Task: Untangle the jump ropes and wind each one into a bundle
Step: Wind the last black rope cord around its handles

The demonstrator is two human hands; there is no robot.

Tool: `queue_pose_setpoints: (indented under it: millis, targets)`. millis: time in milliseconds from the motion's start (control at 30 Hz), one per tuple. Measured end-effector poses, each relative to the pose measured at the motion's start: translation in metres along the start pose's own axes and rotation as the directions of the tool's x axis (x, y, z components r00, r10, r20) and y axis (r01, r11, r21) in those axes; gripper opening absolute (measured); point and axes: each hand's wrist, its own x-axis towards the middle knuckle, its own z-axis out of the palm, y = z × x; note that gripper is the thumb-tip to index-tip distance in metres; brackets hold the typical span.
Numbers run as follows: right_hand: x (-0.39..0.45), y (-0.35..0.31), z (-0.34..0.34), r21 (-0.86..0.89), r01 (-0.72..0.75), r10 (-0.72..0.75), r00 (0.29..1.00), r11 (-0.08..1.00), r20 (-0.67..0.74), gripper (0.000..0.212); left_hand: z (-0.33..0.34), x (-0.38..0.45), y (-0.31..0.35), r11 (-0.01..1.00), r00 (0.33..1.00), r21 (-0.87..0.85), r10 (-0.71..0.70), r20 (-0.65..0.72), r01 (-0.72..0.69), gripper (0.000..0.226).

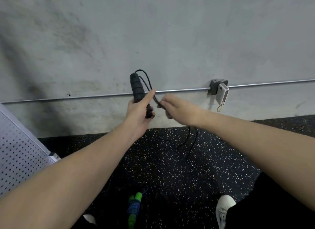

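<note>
Left hand (pixel 139 112) grips handle (pixel 137 88); right hand (pixel 179 109) pinches cord (pixel 150 85). Slack below may snag, loosening wraps.

Black jump rope handle (pixel 137 90), ribbed foam, held near-upright in left hand (pixel 139 114), thumb along its side, top end sticking well above the grip. Thin black cord (pixel 146 80) loops out of the handle top, runs down right into the right hand (pixel 179 109) pinch, then hangs below it to the floor. Green-handled rope with blue cord (pixel 134 206) lies bundled on the floor, far below both hands.
</note>
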Motion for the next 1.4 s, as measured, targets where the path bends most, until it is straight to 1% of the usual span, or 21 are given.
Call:
queue_pose_setpoints:
  millis: [67, 100, 167, 233, 333, 433, 500, 567, 633, 700, 733, 800, 900, 933, 967, 1000, 1100, 1133, 1200, 1267, 1400]
  targets:
    - [0.0, -0.006, 0.015, -0.141, 0.071, -0.065, 0.997, 0.987, 0.045, 0.023, 0.006, -0.001, -0.002, 0.999, 0.999, 0.036, -0.033, 0.034, 0.032, 0.052]
    - [-0.002, -0.006, 0.017, -0.156, 0.069, -0.059, 0.996, 0.985, 0.067, 0.024, 0.008, 0.0, -0.002, 0.996, 0.998, 0.077, -0.047, 0.035, 0.044, 0.035]
    - [-0.005, 0.001, 0.014, -0.114, 0.024, -0.009, 0.992, 0.993, 0.126, 0.025, 0.006, 0.005, 0.003, 0.992, 0.997, 0.111, -0.061, 0.042, 0.056, 0.021]
    - [-0.01, 0.015, 0.003, -0.071, -0.029, 0.044, 0.972, 0.997, 0.231, 0.034, -0.003, 0.008, 0.016, 0.982, 0.995, 0.179, -0.073, 0.064, 0.061, 0.018]
    - [-0.018, 0.043, -0.021, -0.105, -0.084, 0.114, 0.939, 0.991, 0.323, 0.043, -0.019, 0.004, 0.041, 0.92, 0.977, 0.39, -0.121, 0.174, 0.044, 0.026]
    - [-0.023, 0.062, -0.033, -0.137, -0.143, 0.183, 0.92, 0.98, 0.346, 0.051, -0.027, -0.01, 0.058, 0.845, 0.897, 0.533, -0.267, 0.353, 0.042, 0.028]
    - [-0.024, 0.066, -0.033, -0.157, -0.167, 0.216, 0.899, 0.973, 0.381, 0.053, -0.03, -0.018, 0.06, 0.742, 0.805, 0.669, -0.42, 0.42, 0.038, 0.035]
    - [-0.021, 0.066, -0.031, -0.167, -0.159, 0.213, 0.899, 0.973, 0.383, 0.048, -0.03, -0.025, 0.055, 0.605, 0.703, 0.796, -0.563, 0.435, -0.009, 0.034]
    - [-0.018, 0.066, -0.034, -0.146, -0.172, 0.213, 0.912, 0.974, 0.351, 0.038, -0.025, -0.03, 0.047, 0.423, 0.632, 0.893, -0.654, 0.416, -0.15, 0.035]
    - [-0.014, 0.064, -0.038, -0.145, -0.177, 0.213, 0.935, 0.973, 0.285, 0.035, -0.021, -0.032, 0.037, 0.251, 0.604, 0.928, -0.705, 0.371, -0.276, 0.042]
    - [-0.012, 0.06, -0.039, -0.145, -0.178, 0.209, 0.948, 0.973, 0.242, 0.037, -0.019, -0.032, 0.031, 0.175, 0.611, 0.938, -0.72, 0.329, -0.299, 0.046]
    - [-0.008, 0.048, -0.037, -0.152, -0.166, 0.193, 0.965, 0.974, 0.18, 0.041, -0.017, -0.029, 0.015, 0.038, 0.661, 0.955, -0.713, 0.233, -0.295, 0.051]
    - [-0.006, 0.023, -0.025, -0.219, -0.118, 0.163, 0.966, 0.969, 0.201, 0.04, -0.015, -0.022, -0.001, -0.084, 0.804, 0.979, -0.585, 0.101, -0.184, 0.057]
    - [-0.007, 0.016, -0.019, -0.217, -0.111, 0.161, 0.96, 0.97, 0.228, 0.039, -0.016, -0.02, -0.002, -0.075, 0.849, 0.988, -0.523, 0.074, -0.133, 0.056]
    - [-0.008, 0.011, -0.014, -0.18, -0.113, 0.157, 0.954, 0.977, 0.256, 0.038, -0.018, -0.018, -0.001, -0.027, 0.881, 0.996, -0.469, 0.06, -0.082, 0.055]
    - [-0.009, 0.007, -0.009, -0.116, -0.127, 0.155, 0.948, 0.985, 0.279, 0.038, -0.02, -0.016, 0.002, 0.061, 0.902, 0.998, -0.429, 0.054, -0.031, 0.051]
    - [-0.014, 0.007, -0.002, 0.078, -0.19, 0.158, 0.94, 0.979, 0.303, 0.034, -0.026, -0.008, 0.015, 0.448, 0.934, 0.887, -0.352, 0.058, 0.114, 0.035]
    - [-0.015, 0.008, 0.0, 0.142, -0.208, 0.154, 0.935, 0.968, 0.318, 0.032, -0.027, -0.007, 0.019, 0.558, 0.942, 0.819, -0.328, 0.067, 0.135, 0.034]
    - [-0.017, 0.012, 0.005, 0.276, -0.253, 0.142, 0.919, 0.927, 0.367, 0.03, -0.025, -0.007, 0.023, 0.722, 0.949, 0.678, -0.291, 0.12, 0.135, 0.034]
    - [-0.021, 0.018, 0.004, 0.324, -0.262, 0.111, 0.902, 0.909, 0.418, 0.031, -0.021, -0.008, 0.023, 0.829, 0.946, 0.547, -0.261, 0.193, 0.117, 0.033]
    - [-0.026, 0.034, -0.005, 0.23, -0.243, 0.128, 0.897, 0.942, 0.423, 0.04, -0.016, -0.015, 0.035, 0.947, 0.931, 0.275, -0.241, 0.274, 0.164, 0.02]
